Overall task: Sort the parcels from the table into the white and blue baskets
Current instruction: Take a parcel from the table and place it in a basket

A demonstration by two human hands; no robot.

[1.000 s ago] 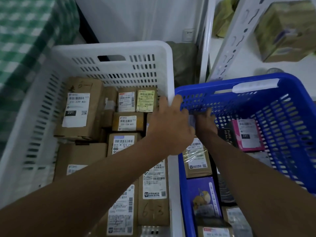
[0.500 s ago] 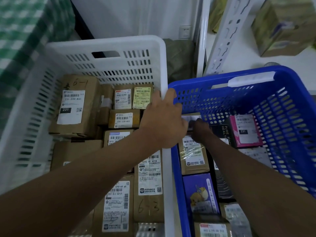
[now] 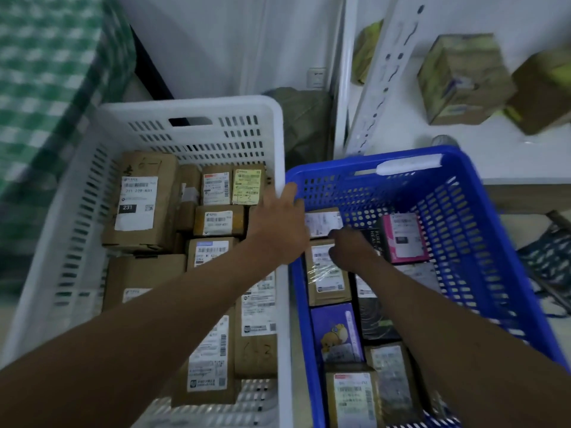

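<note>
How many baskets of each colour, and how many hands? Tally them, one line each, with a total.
White basket: 1
Blue basket: 1
Hands: 2 (left hand, right hand)
Total: 4

Two baskets are sitting side by side, the white basket (image 3: 191,109) on the left and the blue basket (image 3: 500,230) on the right, their rims touching. Parcels are lying packed inside both. A shelf (image 3: 494,156) carrying two boxes (image 3: 463,78) is standing beyond the right basket, and a cloth-covered table (image 3: 46,88) is lying far left.
</note>
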